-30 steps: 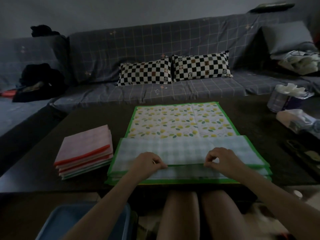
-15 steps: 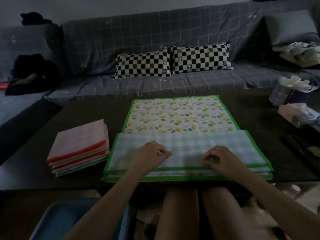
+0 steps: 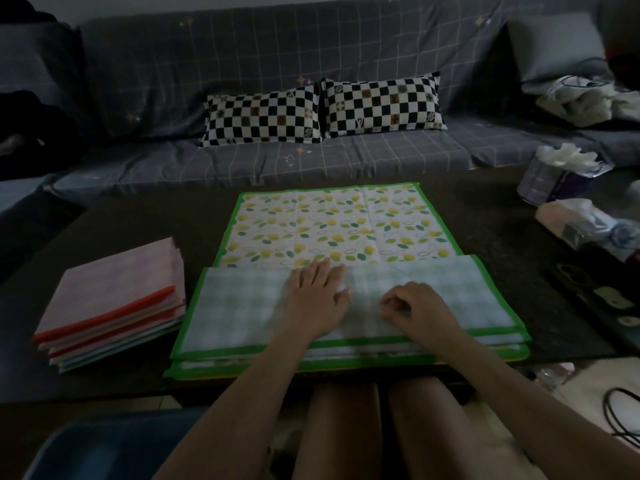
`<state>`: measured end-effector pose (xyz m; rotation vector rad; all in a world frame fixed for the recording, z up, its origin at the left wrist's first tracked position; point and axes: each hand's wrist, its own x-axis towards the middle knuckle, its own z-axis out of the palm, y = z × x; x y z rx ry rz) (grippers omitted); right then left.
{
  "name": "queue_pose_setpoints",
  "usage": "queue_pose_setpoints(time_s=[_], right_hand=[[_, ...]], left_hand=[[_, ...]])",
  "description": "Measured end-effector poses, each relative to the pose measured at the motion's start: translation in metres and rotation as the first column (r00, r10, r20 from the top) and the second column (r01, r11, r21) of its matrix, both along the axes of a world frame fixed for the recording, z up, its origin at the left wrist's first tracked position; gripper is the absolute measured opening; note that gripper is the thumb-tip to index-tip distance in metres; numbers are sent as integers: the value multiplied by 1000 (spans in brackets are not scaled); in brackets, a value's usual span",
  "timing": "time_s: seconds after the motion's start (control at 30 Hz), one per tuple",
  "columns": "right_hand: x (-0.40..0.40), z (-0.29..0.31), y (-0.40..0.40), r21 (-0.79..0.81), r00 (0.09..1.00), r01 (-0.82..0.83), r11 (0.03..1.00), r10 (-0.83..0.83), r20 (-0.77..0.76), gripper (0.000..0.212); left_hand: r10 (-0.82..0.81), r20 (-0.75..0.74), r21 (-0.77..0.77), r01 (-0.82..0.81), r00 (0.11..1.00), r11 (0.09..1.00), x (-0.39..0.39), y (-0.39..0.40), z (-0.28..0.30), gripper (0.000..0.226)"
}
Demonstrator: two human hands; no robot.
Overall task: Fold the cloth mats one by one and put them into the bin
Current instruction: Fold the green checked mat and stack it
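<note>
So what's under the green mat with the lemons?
At the near edge, more green-bordered layers peek out beneath the lemon mat. How many mats, and the table below, are covered.

Left hand [image 3: 317,299] flat on mat [image 3: 242,303]; right hand [image 3: 414,308] curled

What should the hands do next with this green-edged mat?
Probably fold it over once more: the left hand lies flat on the checked flap, the right hand curls beside it, and the lemon-print half is still uncovered.
</note>
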<state>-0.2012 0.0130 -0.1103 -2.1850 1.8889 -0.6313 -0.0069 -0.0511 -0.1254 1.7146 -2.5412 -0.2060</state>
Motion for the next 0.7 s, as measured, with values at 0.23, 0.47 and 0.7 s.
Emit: queue_pose_setpoints(time_s=[0.23, 0.47, 0.7], right_hand=[[38, -8, -46, 112, 982, 34, 993, -12, -190, 47], [5, -17, -48, 185, 956, 183, 966, -130, -265, 56], [-55, -13, -41, 205, 903, 372, 905, -303, -304, 58]], left_hand=[[11, -4, -63, -11, 1000, 998, 0, -1, -2, 53], [0, -3, -32, 0, 1000, 999, 2, -2, -2, 54], [0, 39, -37, 1, 999, 999, 2, 2, 4, 54]])
